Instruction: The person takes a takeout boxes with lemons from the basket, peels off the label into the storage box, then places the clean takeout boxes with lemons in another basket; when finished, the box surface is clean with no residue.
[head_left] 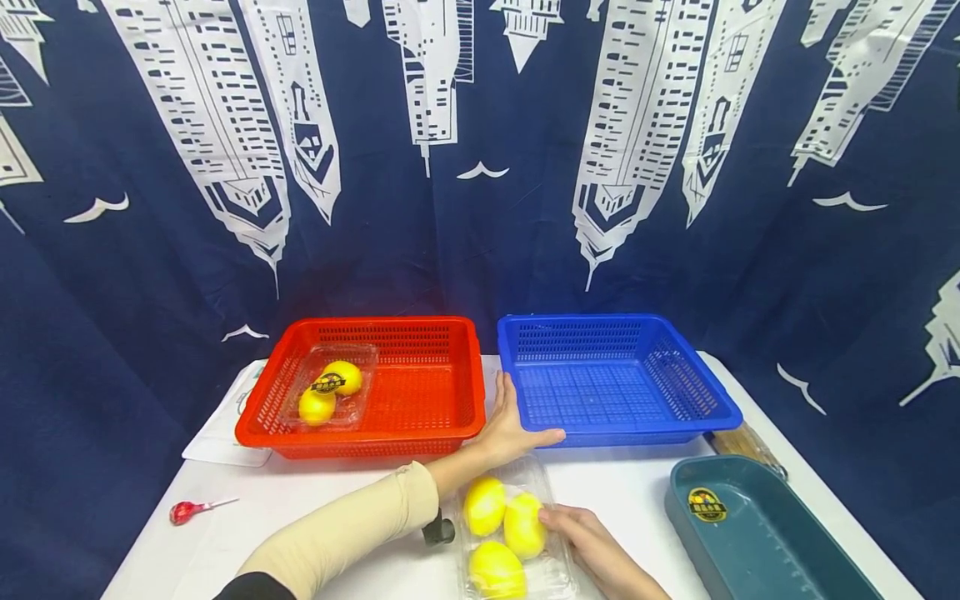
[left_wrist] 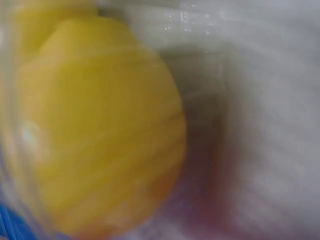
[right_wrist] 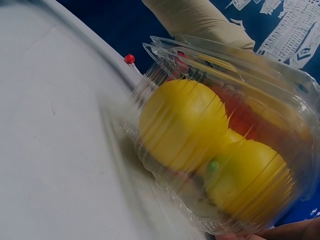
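Observation:
A clear plastic clamshell box [head_left: 551,575] holding three yellow lemons [head_left: 498,571] stands at the table's front middle. My right hand [head_left: 596,550] grips its right side, the thumb side near one lemon; in the right wrist view only a bit of that hand shows under the box. Beyond the box, my left hand [head_left: 510,433] has its fingers spread and thumb out, between the two baskets, with nothing in it. The left wrist view is blurred and filled by a lemon [left_wrist: 105,130] behind clear plastic.
A red basket [head_left: 360,452] at back left holds another clear box with lemons and a black label. The blue basket [head_left: 630,437] stands at back right. A teal tray [head_left: 686,542] with a round sticker lies front right, a red lollipop [head_left: 183,512] front left.

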